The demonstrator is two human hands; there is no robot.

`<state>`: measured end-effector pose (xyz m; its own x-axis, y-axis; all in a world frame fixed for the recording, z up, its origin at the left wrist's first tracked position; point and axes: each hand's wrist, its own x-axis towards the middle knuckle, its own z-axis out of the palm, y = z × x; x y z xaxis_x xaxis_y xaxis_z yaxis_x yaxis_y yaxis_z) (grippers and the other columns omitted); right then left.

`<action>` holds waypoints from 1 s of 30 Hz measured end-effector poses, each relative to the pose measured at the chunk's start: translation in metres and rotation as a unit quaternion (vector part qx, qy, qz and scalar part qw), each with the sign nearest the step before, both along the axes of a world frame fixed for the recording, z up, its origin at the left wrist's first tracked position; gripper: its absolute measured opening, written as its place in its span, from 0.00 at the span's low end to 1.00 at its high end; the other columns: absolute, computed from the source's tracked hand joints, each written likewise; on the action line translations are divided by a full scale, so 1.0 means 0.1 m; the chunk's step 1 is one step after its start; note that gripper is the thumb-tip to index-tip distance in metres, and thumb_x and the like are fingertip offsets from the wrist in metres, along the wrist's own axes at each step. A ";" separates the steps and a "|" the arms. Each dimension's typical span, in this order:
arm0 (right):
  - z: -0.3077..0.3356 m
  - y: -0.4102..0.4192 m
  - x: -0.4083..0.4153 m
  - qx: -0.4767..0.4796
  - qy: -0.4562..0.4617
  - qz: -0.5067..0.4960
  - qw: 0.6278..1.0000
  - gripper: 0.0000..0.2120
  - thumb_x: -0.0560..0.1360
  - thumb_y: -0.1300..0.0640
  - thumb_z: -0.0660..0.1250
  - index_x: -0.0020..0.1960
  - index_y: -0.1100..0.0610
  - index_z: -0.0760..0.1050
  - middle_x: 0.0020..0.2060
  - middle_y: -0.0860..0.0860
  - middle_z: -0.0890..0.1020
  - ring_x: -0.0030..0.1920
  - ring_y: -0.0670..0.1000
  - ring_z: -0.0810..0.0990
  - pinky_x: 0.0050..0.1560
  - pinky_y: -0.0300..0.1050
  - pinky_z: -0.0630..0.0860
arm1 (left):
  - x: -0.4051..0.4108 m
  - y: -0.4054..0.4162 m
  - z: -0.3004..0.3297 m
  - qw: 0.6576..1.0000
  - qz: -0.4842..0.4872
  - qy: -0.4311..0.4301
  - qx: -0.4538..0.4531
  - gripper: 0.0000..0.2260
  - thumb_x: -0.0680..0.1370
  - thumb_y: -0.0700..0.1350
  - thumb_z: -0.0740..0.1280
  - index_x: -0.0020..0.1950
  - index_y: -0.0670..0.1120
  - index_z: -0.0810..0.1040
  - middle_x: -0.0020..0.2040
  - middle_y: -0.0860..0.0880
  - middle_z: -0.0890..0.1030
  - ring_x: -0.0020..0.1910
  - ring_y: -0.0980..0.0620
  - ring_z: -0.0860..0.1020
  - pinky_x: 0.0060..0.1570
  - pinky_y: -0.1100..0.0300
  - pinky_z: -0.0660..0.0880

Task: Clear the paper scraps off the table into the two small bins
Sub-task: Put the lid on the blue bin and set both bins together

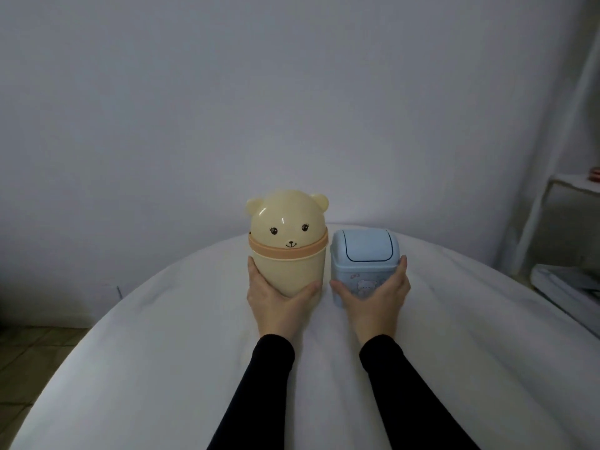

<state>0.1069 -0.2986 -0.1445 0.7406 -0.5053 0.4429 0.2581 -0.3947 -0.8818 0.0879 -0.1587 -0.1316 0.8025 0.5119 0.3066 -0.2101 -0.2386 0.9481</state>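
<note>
Two small bins stand side by side near the far edge of the white-covered table [162, 368]. The cream bear-shaped bin [287, 241] has a domed bear-face lid and an orange band. My left hand [276, 298] grips its lower body from the front, thumb on the right side. The pale blue bin [365, 258] has a swing lid and a bear print on its front. My right hand [373, 295] grips its base, fingers up its right side. Both lids are closed. No paper scraps show on the table.
A plain white wall rises behind the table. At the right stand a white shelf frame [558, 186] and a stack of papers [571, 284] lower down. Tiled floor [29, 352] shows at the lower left.
</note>
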 end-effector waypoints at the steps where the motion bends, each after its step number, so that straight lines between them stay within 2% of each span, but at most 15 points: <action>1: 0.00 -0.06 0.06 0.001 -0.001 -0.002 1.000 0.63 0.55 0.49 0.83 0.77 0.55 0.47 0.70 0.59 0.62 0.70 0.56 0.60 0.69 0.51 0.64 | 0.07 -0.03 0.00 1.000 -0.005 0.000 0.000 0.58 0.52 0.57 0.79 0.76 0.56 0.50 0.70 0.50 0.69 0.68 0.50 0.69 0.66 0.52 0.69; 3: 0.01 -0.13 0.18 0.005 -0.001 -0.001 1.000 0.63 0.55 0.49 0.83 0.77 0.55 0.47 0.70 0.59 0.62 0.70 0.56 0.61 0.68 0.51 0.64 | 0.20 -0.07 0.00 1.000 -0.011 -0.004 0.001 0.58 0.53 0.55 0.80 0.76 0.56 0.50 0.70 0.50 0.69 0.68 0.50 0.69 0.66 0.53 0.69; 7: 0.02 -0.15 0.39 0.001 -0.001 -0.001 1.000 0.63 0.55 0.48 0.83 0.77 0.54 0.46 0.70 0.59 0.61 0.70 0.58 0.62 0.67 0.51 0.64 | 0.42 -0.12 0.02 1.000 -0.009 -0.011 0.012 0.56 0.56 0.50 0.81 0.76 0.53 0.51 0.69 0.50 0.70 0.66 0.49 0.69 0.60 0.62 0.66; 9: 0.01 -0.13 0.46 -0.002 -0.001 0.002 1.000 0.63 0.55 0.47 0.83 0.77 0.54 0.46 0.69 0.59 0.62 0.69 0.57 0.62 0.67 0.50 0.65 | 0.49 -0.13 0.02 1.000 -0.009 -0.009 0.011 0.56 0.57 0.49 0.81 0.76 0.53 0.51 0.69 0.50 0.70 0.66 0.49 0.69 0.60 0.63 0.66; 14: 0.01 -0.06 0.57 -0.014 0.008 -0.006 1.000 0.63 0.55 0.44 0.82 0.77 0.53 0.46 0.69 0.58 0.62 0.68 0.59 0.64 0.67 0.53 0.66 | 0.61 -0.10 -0.01 1.000 -0.010 0.001 0.014 0.56 0.57 0.51 0.81 0.77 0.53 0.50 0.70 0.49 0.68 0.69 0.49 0.67 0.64 0.59 0.66; 17: 0.01 -0.03 0.58 -0.023 0.013 -0.009 1.000 0.63 0.55 0.43 0.81 0.77 0.53 0.46 0.68 0.58 0.62 0.67 0.60 0.65 0.67 0.54 0.68 | 0.61 -0.09 -0.03 1.000 -0.002 0.003 0.019 0.57 0.56 0.54 0.81 0.76 0.54 0.50 0.71 0.50 0.67 0.70 0.48 0.65 0.68 0.53 0.66; 21: 0.01 0.01 0.55 -0.027 0.015 -0.002 1.000 0.63 0.55 0.43 0.81 0.77 0.53 0.46 0.68 0.58 0.62 0.66 0.60 0.65 0.66 0.53 0.67 | 0.57 -0.06 -0.03 1.000 0.000 0.003 0.021 0.56 0.57 0.52 0.81 0.77 0.53 0.49 0.70 0.50 0.68 0.69 0.49 0.66 0.65 0.59 0.65; 26: 0.03 0.00 0.51 -0.022 0.010 0.008 1.000 0.64 0.55 0.42 0.81 0.77 0.55 0.45 0.69 0.59 0.61 0.68 0.60 0.64 0.67 0.51 0.65 | 0.52 -0.04 -0.04 0.999 -0.022 0.025 0.013 0.60 0.57 0.53 0.81 0.77 0.53 0.44 0.74 0.49 0.64 0.73 0.50 0.62 0.70 0.52 0.63; 30: 0.02 -0.05 0.44 -0.020 0.000 -0.008 1.000 0.65 0.53 0.39 0.80 0.77 0.54 0.45 0.70 0.59 0.59 0.71 0.59 0.61 0.69 0.54 0.65 | 0.35 -0.01 -0.05 1.000 0.003 0.014 0.010 0.59 0.55 0.55 0.82 0.77 0.54 0.49 0.74 0.48 0.62 0.74 0.51 0.60 0.72 0.51 0.62</action>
